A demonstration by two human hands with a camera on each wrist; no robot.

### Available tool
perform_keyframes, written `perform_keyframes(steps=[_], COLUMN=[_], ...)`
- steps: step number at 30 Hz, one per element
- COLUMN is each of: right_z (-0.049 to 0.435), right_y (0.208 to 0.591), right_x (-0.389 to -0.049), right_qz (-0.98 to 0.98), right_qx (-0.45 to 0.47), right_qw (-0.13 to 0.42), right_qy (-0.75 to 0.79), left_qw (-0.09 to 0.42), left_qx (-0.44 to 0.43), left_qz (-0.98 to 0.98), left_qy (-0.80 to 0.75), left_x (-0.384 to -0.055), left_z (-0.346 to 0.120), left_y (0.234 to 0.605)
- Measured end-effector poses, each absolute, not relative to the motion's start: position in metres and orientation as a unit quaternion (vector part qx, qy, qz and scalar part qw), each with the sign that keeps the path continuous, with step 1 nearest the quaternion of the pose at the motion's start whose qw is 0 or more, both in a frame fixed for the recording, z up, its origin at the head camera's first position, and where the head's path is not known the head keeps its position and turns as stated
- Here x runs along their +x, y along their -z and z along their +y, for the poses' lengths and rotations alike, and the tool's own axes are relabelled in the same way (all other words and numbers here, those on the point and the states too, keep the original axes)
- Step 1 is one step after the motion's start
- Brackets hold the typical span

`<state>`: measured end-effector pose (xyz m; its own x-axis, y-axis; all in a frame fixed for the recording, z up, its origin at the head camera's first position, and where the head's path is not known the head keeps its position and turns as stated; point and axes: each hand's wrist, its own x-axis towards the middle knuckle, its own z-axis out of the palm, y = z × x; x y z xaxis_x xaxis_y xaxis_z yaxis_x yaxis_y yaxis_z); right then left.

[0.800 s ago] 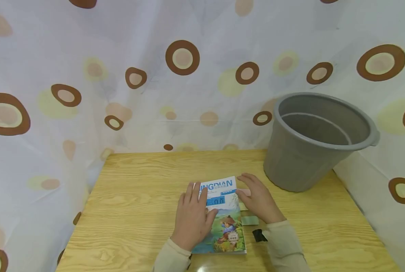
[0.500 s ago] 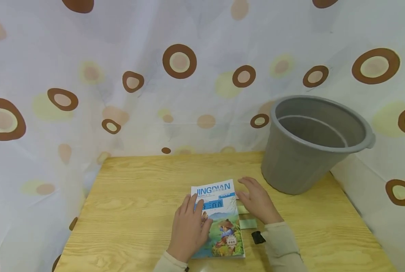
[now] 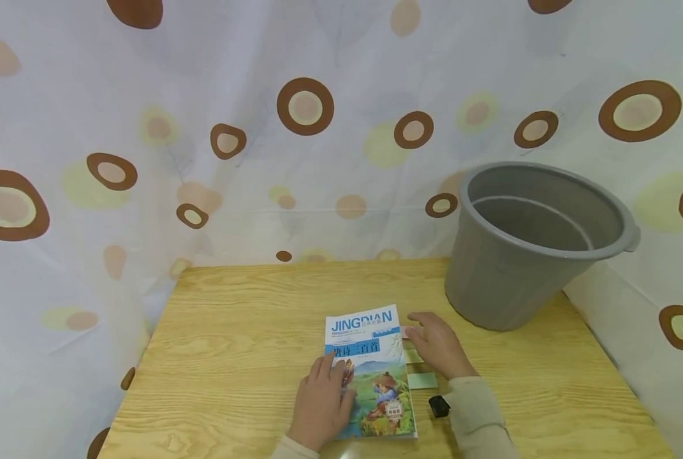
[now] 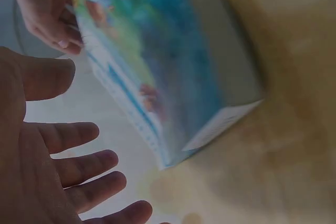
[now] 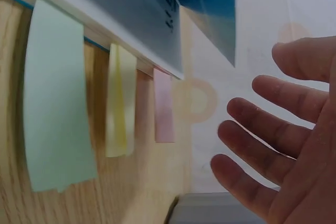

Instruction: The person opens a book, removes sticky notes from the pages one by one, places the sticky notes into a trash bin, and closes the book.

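Note:
A thick paperback book (image 3: pixel 370 363) with "JINGDIAN" on its illustrated cover lies on the table. Pink, yellow (image 5: pixel 119 103) and green (image 5: pixel 60 98) paper tabs stick out of its right side. My left hand (image 3: pixel 321 401) is over the book's lower left edge, fingers spread and relaxed; the left wrist view shows it (image 4: pixel 37 145) holding nothing. Just off the book's upper right edge is my right hand (image 3: pixel 440 347), fingers loosely bent, over the pink tab (image 5: pixel 164 106). In the right wrist view, a blue cover flap (image 5: pixel 210 14) stands raised from the page below.
A large grey bucket (image 3: pixel 507 293) stands at the table's back right, beyond my right hand. A small black object (image 3: pixel 439 407) shows beside the right sleeve. Patterned white cloth (image 3: pixel 341 159) hangs behind the wooden table (image 3: pixel 232 357) and at both sides.
My left hand has slid down the cover toward me, uncovering the title. My right hand has shifted slightly right, away from the book's edge. The book stays in place.

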<state>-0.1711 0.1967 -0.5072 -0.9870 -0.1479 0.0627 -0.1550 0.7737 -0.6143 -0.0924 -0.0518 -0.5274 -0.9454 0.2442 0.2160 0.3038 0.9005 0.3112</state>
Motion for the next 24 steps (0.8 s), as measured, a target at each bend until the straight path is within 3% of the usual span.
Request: perform_keyframes(steps=[8,14,24], right_z=[0.186,0.177,0.17], right_y=[0.518,0.523,0.527], right_x=[-0.175,-0.172,-0.176], right_qz=[-0.941,-0.94,-0.943], right_qx=[0.062,0.047,0.035], right_qw=[0.01,-0.036,-0.061], right_qy=[-0.333,-0.337,-0.325], left_qw=[0.012,-0.01,-0.04], left_qx=[-0.116,-0.123,-0.12], left_qz=[-0.979,-0.98,-0.979], left_qy=[0.167,0.153,0.159], left_x=[-0.086,-0.082,-0.08], left_z=[-0.052,-0.053,-0.055], left_y=[0.547,0.553,0.558])
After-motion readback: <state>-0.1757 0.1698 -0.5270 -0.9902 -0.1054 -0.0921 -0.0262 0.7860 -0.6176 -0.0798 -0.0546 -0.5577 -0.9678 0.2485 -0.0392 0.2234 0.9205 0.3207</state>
